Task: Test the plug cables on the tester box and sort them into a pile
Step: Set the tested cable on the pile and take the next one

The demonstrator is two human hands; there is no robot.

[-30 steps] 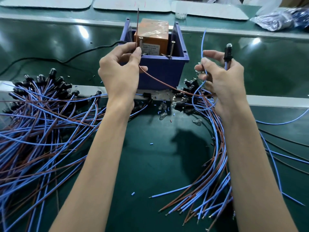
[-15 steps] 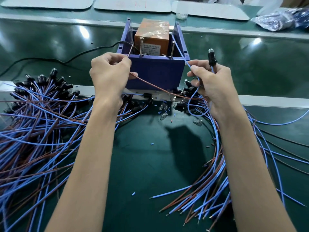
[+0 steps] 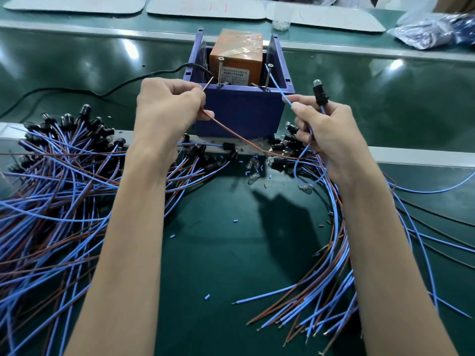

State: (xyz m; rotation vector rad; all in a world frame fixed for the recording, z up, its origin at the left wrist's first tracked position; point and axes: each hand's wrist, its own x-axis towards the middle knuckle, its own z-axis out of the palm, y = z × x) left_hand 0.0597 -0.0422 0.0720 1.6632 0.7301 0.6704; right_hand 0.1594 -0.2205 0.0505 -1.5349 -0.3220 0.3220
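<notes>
The blue tester box (image 3: 239,111) stands at the middle, with an orange block (image 3: 236,55) and two upright screws (image 3: 219,70) inside. My left hand (image 3: 167,106) pinches a brown wire (image 3: 231,134), its tip by the left screw. My right hand (image 3: 326,129) grips the black plug with its bulb (image 3: 317,92) upright and pinches its blue wire (image 3: 279,89), whose tip points at the right screw (image 3: 268,75). The bulb looks unlit.
A big pile of plug cables (image 3: 59,176) covers the left of the green table. A smaller bundle (image 3: 331,278) lies on the right. Loose bulbs (image 3: 253,167) and wire bits sit before the box. A black cord (image 3: 115,86) runs left. Plastic bags (image 3: 434,29) at far right.
Both hands came down and closer to the box. The brown wire tip dropped from above the box to the left screw; the blue tip swung down to the right screw.
</notes>
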